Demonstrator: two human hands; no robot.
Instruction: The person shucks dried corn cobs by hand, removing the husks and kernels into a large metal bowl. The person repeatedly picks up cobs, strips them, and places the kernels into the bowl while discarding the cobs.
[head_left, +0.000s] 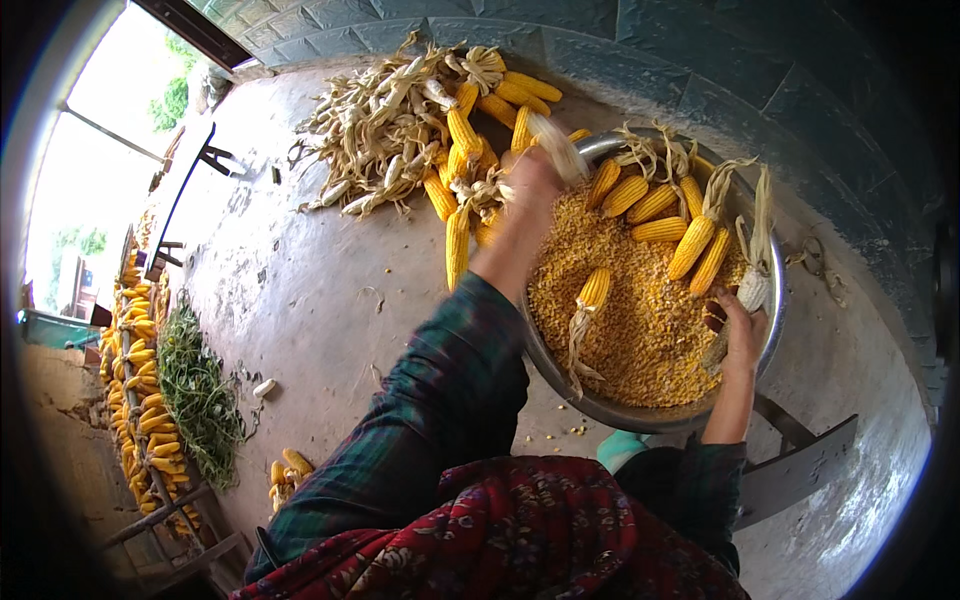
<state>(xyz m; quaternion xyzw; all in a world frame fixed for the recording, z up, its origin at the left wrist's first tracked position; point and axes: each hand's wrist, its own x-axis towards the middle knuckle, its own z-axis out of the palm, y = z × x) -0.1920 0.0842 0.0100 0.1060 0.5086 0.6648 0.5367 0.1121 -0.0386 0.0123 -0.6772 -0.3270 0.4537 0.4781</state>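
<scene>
My left hand (534, 176) is blurred at the left rim of a wide metal basin (541, 358), its fingers around a pale, blurred corncob (559, 146). Loose yellow corn kernels (637, 322) fill much of the basin. My right hand (741, 330) is inside the basin's right side, closed around a brownish corncob (716, 351) that it partly hides. Beside its thumb, a white stripped cob (753, 289) with its husk tied back leans near the rim. Several yellow ears (652, 204) lie along the far side of the kernels. One more ear (595, 289) rests nearer me, husk towards me.
A heap of dry husks and stripped cobs (382, 127) lies by the tiled wall (585, 45), with yellow ears (465, 135) beside it. A dark bench (802, 472) stands at right. Hung corn ears (139, 375) and green plants (199, 390) are at left.
</scene>
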